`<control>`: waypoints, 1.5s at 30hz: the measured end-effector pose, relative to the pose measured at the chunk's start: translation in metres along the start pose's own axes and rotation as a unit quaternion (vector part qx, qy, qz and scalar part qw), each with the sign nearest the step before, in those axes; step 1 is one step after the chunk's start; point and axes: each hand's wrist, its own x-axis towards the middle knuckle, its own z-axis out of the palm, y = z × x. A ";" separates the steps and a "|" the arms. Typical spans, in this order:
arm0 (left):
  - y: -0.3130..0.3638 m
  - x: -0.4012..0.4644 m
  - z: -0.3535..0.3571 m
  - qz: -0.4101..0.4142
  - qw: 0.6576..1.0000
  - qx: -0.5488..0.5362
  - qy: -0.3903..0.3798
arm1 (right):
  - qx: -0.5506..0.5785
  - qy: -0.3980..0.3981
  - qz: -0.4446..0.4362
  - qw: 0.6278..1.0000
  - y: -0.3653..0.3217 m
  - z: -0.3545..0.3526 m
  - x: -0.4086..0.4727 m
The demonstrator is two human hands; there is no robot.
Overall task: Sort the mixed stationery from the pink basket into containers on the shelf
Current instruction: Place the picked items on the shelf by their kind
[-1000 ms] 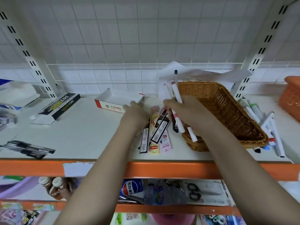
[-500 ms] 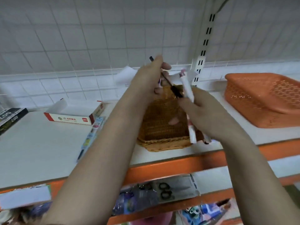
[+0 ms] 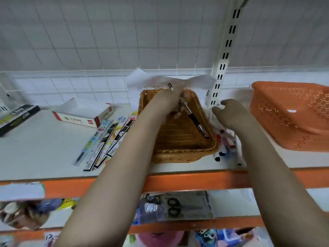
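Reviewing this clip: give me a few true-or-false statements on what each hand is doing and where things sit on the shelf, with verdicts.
1. The left hand holds a dark pen over the wicker basket. True.
2. The right hand has a grip on the orange plastic basket. False: it is over the markers lying between the two baskets, apart from the orange one.
3. Packaged pens lie on the shelf left of the wicker basket. True.
4. The red-and-white box sits inside the wicker basket. False: it lies on the shelf to the basket's left.
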 end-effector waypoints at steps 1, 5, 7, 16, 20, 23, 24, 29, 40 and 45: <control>-0.002 -0.004 -0.009 0.006 0.999 -0.033 0.016 | 0.030 0.022 -0.039 0.999 -0.011 0.001 -0.007; -0.007 -0.030 -0.057 0.042 0.983 -0.154 0.091 | 0.152 -0.051 -0.216 0.963 -0.071 0.015 -0.043; -0.011 -0.047 -0.086 0.059 0.971 -0.189 0.136 | 0.165 -0.125 -0.271 0.940 -0.099 0.035 -0.060; -0.099 -0.133 -0.271 0.056 0.905 -0.091 0.412 | 0.147 -0.182 -0.324 0.917 -0.233 0.161 -0.111; -0.151 -0.168 -0.361 0.006 0.896 0.087 0.435 | 0.073 -0.197 -0.361 0.909 -0.306 0.250 -0.149; -0.175 -0.193 -0.425 0.010 0.891 0.126 0.437 | 0.051 -0.193 -0.329 0.923 -0.349 0.302 -0.169; -0.182 -0.200 -0.444 0.017 0.888 0.137 0.439 | 0.046 -0.187 -0.310 0.931 -0.359 0.314 -0.173; -0.195 -0.223 -0.522 0.031 0.878 0.214 0.427 | 0.033 -0.117 -0.251 0.960 -0.405 0.350 -0.187; -0.201 -0.156 -0.665 0.142 0.843 0.423 0.300 | 0.107 -0.052 -0.301 0.946 -0.566 0.415 -0.173; -0.194 -0.152 -0.726 0.174 0.857 0.352 0.333 | 0.104 -0.064 -0.305 0.944 -0.642 0.445 -0.160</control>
